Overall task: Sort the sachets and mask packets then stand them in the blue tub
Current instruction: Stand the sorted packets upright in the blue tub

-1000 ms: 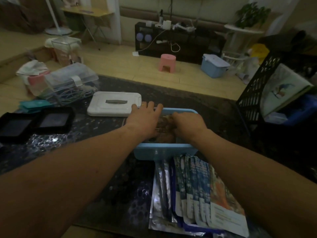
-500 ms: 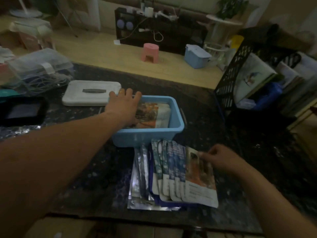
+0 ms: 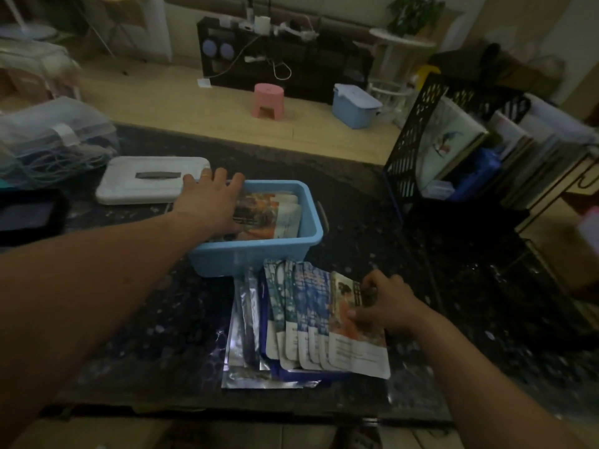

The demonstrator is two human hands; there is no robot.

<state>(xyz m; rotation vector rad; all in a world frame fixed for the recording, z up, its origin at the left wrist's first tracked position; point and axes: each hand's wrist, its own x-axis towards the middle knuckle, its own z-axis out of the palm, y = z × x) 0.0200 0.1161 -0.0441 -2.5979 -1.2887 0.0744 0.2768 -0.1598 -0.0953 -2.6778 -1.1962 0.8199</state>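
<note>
The blue tub (image 3: 259, 252) stands mid-table with orange-and-white mask packets (image 3: 270, 215) leaning inside it. My left hand (image 3: 210, 202) lies flat with straight fingers over the tub's left side, pressing against those packets. In front of the tub a fanned pile of mask packets (image 3: 304, 319) rests on silver sachets (image 3: 246, 322). My right hand (image 3: 382, 303) pinches the rightmost packet of the fan, an orange-and-white one (image 3: 353, 345), at its right edge.
A white lid (image 3: 152, 179) lies left of the tub, with a clear box of cables (image 3: 52, 140) behind it and a dark tray (image 3: 29, 215) at the far left. A black mesh file rack (image 3: 418, 137) with books stands at the right.
My right hand left the tub, came down to the fanned pile and now has hold of the rightmost packet. My left hand stays on the packets in the tub.
</note>
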